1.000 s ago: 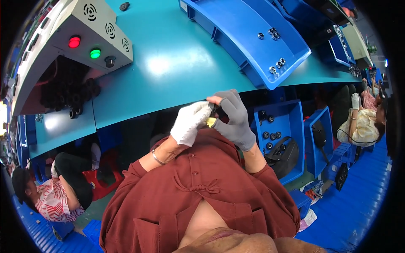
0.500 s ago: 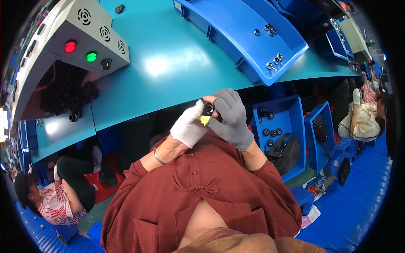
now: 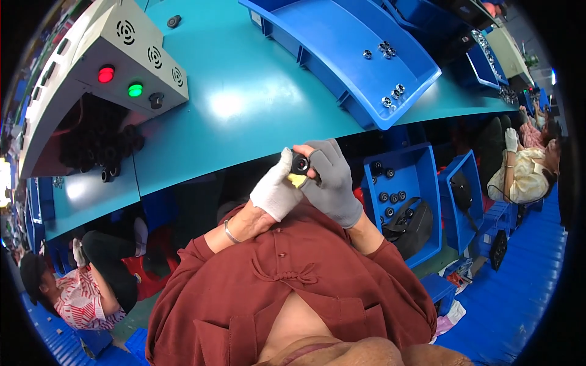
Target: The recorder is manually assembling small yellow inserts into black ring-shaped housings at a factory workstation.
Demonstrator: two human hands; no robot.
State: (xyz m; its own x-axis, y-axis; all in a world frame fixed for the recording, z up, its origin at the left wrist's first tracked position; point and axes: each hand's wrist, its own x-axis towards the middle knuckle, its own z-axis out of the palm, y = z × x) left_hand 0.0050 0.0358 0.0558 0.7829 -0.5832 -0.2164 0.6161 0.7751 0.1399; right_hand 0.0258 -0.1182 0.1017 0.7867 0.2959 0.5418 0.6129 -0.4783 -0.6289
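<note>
Currently your left hand [image 3: 273, 190] and right hand [image 3: 332, 184] grasp one black wheel [image 3: 300, 163] between them, not yet set down, its completion unclear; other wheels [image 3: 394, 197] lie in the blue bin [image 3: 413, 160] to their right, chrome parts [image 3: 387, 50] in the tray [image 3: 317, 30] beyond.

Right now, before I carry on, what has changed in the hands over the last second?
The black wheel, mostly hidden between the fingers a second ago, has been turned so its round face shows to the camera. Nothing was let go: the left hand and right hand both keep hold of it. The silver parts in the blue tray stayed as they were.
</note>
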